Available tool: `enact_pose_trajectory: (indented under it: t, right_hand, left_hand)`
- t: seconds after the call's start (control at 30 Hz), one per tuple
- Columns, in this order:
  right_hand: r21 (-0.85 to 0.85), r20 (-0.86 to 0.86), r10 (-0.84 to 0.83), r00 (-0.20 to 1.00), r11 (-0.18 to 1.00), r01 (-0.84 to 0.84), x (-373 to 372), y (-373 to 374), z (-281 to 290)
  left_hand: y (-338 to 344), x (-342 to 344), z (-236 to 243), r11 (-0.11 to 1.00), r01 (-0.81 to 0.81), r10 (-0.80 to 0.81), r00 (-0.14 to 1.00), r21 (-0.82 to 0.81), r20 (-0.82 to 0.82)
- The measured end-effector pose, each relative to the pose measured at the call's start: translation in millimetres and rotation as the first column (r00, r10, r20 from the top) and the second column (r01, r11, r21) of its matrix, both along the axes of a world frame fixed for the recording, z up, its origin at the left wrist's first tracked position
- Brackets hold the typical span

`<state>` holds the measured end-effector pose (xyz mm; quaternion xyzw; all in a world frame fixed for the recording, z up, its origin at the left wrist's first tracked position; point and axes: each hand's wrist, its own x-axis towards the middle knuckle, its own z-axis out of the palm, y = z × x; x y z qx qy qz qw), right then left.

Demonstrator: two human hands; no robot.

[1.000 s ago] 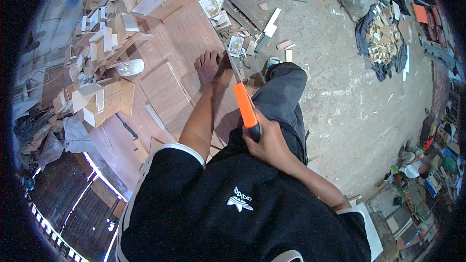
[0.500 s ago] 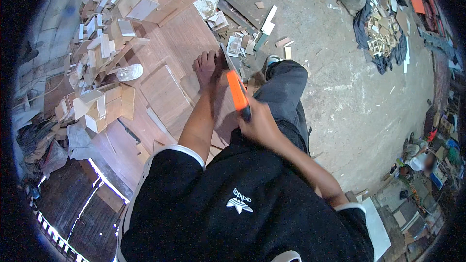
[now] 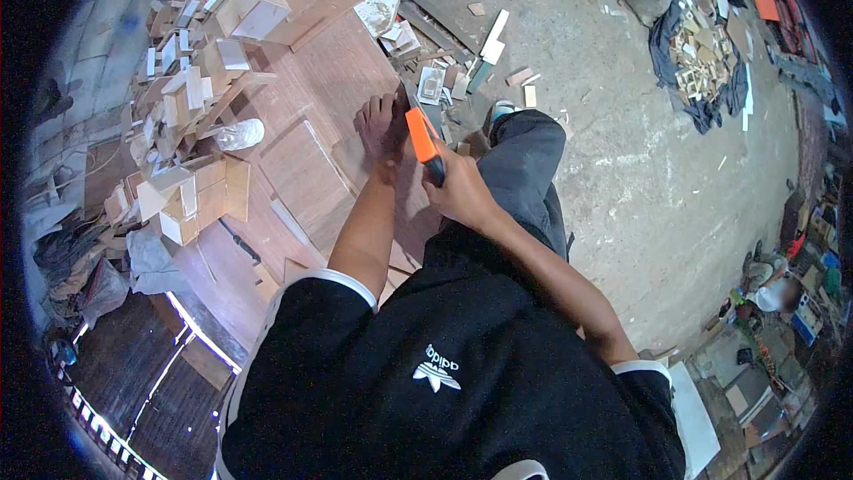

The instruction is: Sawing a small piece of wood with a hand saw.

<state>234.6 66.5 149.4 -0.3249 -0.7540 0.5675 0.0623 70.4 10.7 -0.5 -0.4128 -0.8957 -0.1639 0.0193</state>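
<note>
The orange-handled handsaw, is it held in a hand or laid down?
Held: the right hand closes around the black part of the orange-handled handsaw, while the left hand rests on the plywood sheet.

From the wearer's head, a wide fisheye camera looks steeply down past a black shirt [image 3: 355, 391] to nearby hands [image 3: 458, 188] and concrete floor [image 3: 657, 196].

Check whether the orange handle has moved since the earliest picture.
Yes: the orange handle has moved forward along the right edge of the board.
</note>
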Motion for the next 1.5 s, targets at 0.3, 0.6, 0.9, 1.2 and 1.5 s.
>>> enact_pose_trajectory:
  t: [0.3, 0.6, 0.9, 1.2, 1.5]
  right_hand:
    - [-0.106, 0.039, 0.062, 0.997, 0.993, -0.057, 40.5, -24.7, 66.2]
    - [-0.117, -0.080, 0.038, 0.996, 0.992, -0.047, 54.3, -29.7, 115.2]
    - [-0.047, 0.086, 0.078, 0.993, 0.996, -0.074, 28.7, -22.6, 38.9]
    - [0.015, -0.012, 0.028, 1.000, 0.999, -0.028, 20.2, -15.3, 3.7]
    - [-0.140, 0.015, 0.095, 0.995, 0.986, -0.092, 43.7, -24.0, 115.7]
  left_hand:
    - [-19.9, -9.8, -17.3, 0.997, -0.022, 0.016, 0.995, -0.068, -0.096]
    - [-23.4, -10.4, -6.4, 0.989, -0.041, 0.036, 0.999, -0.141, -0.039]
    - [-12.8, -1.3, -3.8, 1.000, -0.009, 0.009, 1.000, -0.001, -0.026]
    - [-5.9, -5.1, -5.8, 0.999, 0.029, -0.030, 0.999, -0.039, -0.035]
    - [-8.0, 0.4, 27.1, 0.995, -0.018, 0.024, 0.998, -0.103, 0.063]
